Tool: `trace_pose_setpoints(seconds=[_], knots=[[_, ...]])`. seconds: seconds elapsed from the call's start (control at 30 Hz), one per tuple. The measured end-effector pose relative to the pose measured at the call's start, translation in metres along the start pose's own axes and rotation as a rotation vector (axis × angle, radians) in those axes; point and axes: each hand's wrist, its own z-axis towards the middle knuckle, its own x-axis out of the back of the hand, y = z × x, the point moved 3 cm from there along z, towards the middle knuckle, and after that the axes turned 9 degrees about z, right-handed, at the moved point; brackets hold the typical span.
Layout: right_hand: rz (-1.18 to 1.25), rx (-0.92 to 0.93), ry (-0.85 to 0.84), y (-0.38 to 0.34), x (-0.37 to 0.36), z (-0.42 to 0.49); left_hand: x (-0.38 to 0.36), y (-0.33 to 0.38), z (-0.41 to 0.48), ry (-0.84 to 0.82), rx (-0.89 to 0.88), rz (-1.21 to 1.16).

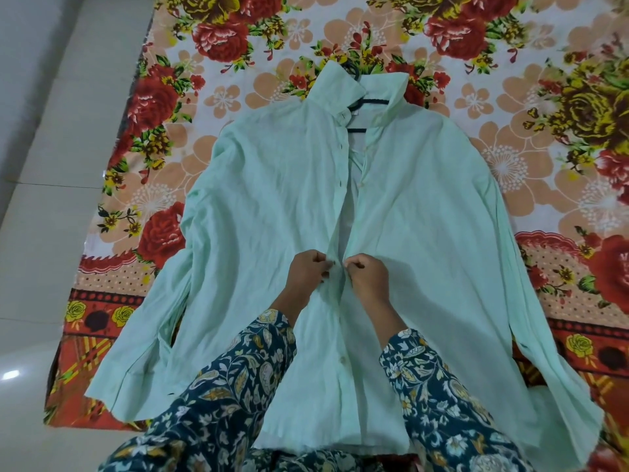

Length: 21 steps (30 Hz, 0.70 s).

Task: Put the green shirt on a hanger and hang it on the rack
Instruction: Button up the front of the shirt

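A large floral sheet [510,97], printed with red roses, yellow flowers and peach blossoms, spreads under and beyond both hands and fills most of the view. To the left of the hands, past the sheet's edge, lies a pale tiled floor [44,165]. On the sheet lies the green shirt [272,199], pale mint, front side up, with its long sleeves spread out to either side of the hands and its hem toward the person. The shirt's front is open from the collar down to the hands, showing the inside of the back panel in a narrow gap. Two forearms in dark blue sleeves [231,386] with a leaf and flower print reach in from the bottom edge. The left hand [308,270] is pinched shut on the edge of the shirt's left front panel, the one with the buttons, and the right hand [369,274] is pinched shut on the facing edge, so the two hands nearly touch at the middle of the placket. Beyond the hands, at the collar, a dark hanger [369,101] sits inside the shirt, with its bar visible in the neck opening and its hook just showing above the collar. Small pale buttons [341,182] run along the placket edge above the left hand.
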Motion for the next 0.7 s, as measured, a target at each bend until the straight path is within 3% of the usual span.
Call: trace_pose_setpoints(seconds=[0.33,0.53,0.7], knots=[[0.12,-0.057,-0.001,-0.006,-0.003,-0.001,-0.001,0.006,-0.006,-0.014,-0.071,0.067],[0.087,-0.09,0.012,-0.006,-0.001,0.0,0.002,0.011,-0.007,-0.141,-0.08,0.026],[0.228,-0.204,-0.046,-0.007,0.0,0.001,0.003,0.013,0.0,-0.125,-0.142,0.097]])
